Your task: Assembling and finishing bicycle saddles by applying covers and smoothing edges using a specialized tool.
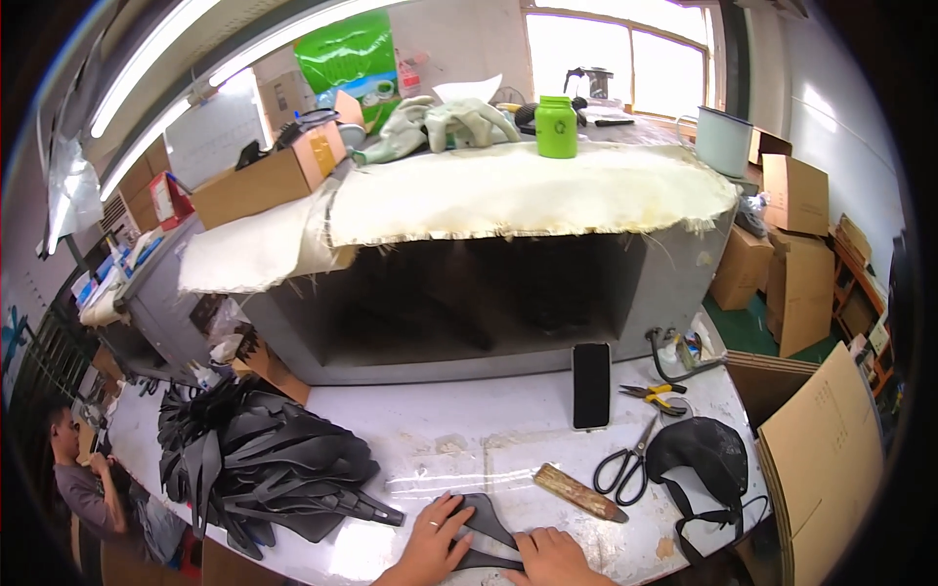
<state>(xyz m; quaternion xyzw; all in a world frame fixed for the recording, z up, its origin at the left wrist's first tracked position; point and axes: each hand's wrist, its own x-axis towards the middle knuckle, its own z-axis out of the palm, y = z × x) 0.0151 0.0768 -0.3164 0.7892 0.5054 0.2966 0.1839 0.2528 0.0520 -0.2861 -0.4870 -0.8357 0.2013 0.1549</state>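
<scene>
At the near edge of the table, a flat black flexible piece (486, 520) with an opening through its middle lies under both hands. My left hand (430, 540), a ring on one finger, curls over its left side with thumb and fingers apart. The fingers of my right hand (554, 559) close on the right end, where two strips meet. To the left is a heap of similar black pieces (278, 459), one narrow end pointing toward my left hand. Beyond my right hand lies a worn brown bar (580, 492) with a dark tip.
Black scissors (625, 469), yellow-handled pliers (657, 393) and a black strapped cloth item (699, 459) lie at right. A phone (591, 386) leans against a grey open-fronted box (674, 278) topped by pale cloth and a green jar (556, 127). Another person (93, 479) is far left.
</scene>
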